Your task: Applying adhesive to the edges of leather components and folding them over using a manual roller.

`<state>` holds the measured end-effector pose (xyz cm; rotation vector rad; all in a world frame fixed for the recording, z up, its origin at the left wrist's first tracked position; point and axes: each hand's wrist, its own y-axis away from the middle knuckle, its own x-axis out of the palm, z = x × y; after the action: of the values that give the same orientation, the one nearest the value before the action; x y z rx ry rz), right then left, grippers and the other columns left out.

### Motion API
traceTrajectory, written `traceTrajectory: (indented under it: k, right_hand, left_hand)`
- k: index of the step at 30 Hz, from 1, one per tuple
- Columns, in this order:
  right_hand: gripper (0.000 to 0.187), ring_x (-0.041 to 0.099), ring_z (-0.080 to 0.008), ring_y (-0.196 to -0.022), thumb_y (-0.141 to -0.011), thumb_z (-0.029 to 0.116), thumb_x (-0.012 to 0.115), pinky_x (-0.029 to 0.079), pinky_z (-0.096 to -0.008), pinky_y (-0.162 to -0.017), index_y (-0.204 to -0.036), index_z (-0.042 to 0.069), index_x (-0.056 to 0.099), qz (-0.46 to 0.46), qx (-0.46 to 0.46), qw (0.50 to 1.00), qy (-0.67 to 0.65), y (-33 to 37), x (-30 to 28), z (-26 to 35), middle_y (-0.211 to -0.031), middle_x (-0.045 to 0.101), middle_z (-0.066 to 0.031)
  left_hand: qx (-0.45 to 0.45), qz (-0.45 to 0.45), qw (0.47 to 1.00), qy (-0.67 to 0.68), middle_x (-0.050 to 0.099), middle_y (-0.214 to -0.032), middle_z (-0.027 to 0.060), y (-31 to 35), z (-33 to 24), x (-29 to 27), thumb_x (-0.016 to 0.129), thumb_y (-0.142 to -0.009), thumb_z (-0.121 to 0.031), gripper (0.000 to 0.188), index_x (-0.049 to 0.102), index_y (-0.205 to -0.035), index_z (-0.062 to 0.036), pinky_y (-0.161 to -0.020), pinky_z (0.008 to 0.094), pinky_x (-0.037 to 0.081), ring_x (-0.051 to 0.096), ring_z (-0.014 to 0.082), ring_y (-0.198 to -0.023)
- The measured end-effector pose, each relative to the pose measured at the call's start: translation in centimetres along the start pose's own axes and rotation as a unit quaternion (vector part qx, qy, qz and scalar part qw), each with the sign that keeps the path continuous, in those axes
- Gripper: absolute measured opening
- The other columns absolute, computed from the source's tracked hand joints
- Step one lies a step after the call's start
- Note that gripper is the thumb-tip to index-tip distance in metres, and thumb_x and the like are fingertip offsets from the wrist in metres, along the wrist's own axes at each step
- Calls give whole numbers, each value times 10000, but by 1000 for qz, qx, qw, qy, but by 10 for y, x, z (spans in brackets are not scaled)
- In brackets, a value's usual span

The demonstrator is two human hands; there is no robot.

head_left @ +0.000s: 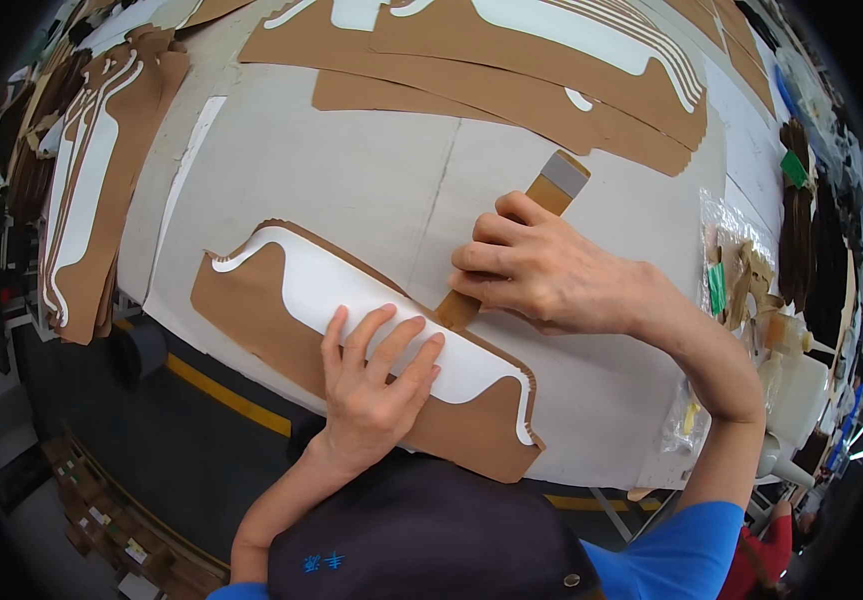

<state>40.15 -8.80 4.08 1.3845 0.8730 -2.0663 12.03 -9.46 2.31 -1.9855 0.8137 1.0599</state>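
Note:
A brown, leather-like panel (240, 305) with a pleated, curved far edge lies at the near side of the table. On it is a white shaped backing piece (322, 285). My left hand (377, 390) lies on the white piece with its fingers spread, pressing on its middle. My right hand (552, 270) is closed around a flat yellowish-brown stick-like tool (559, 185) with a grey band near its upper end. The tool's lower end touches the panel's far edge, just beyond my left fingertips. I cannot tell the tool's exact kind.
More brown panels (412, 95) with white pieces overlap at the table's far side. Another stack of panels (87, 200) hangs at the left. Clear plastic bags (722, 240) and a whitish plastic bottle (797, 400) are at the right. The grey tabletop (332, 160) lies between.

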Motion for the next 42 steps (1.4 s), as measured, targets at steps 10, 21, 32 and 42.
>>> traceTrajectory:
  k: [10, 21, 32, 42]
  right_hand:
    - [203, 544, -212, -964, -802, 103, 755, 433, -371, -855, -992, 30, 736, -10, -16, 1000, -16, -58, 8, -25, -985, 574, -32]
    - [233, 548, -218, -964, -801, 143, 806, 413, -376, -837, -999, 39, 742, 7, -43, 999, -14, -130, 16, -48, -1004, 594, -29]
    - [364, 583, -248, -986, -783, 153, 853, 430, -409, -914, -1115, 42, 751, 24, -35, 998, -51, -155, 16, -58, -1089, 649, -60]
    - [323, 557, -231, -961, -770, 157, 851, 416, -396, -871, -1051, 48, 737, 17, -12, 998, -62, -139, 18, -31, -1066, 607, -40]
  left_hand:
    - [-43, -16, 999, -24, 659, -1284, 110, -1, 42, -18, 834, -828, -125, 380, 734, -1183, -32, -1101, 580, 455, 621, 360, -1241]
    - [-73, -56, 995, -34, 664, -1275, 136, 7, 93, -35, 877, -791, -254, 457, 731, -1159, -26, -1039, 477, 478, 608, 337, -1258]
    - [-102, -87, 991, 13, 630, -1317, 187, 14, 103, -33, 911, -759, -328, 630, 682, -1215, 41, -1023, 483, 517, 589, 388, -1245]
    - [-115, -63, 991, -39, 567, -1457, 198, 31, 78, -33, 843, -834, -385, 556, 702, -1230, -21, -1061, 500, 429, 533, 372, -1313]
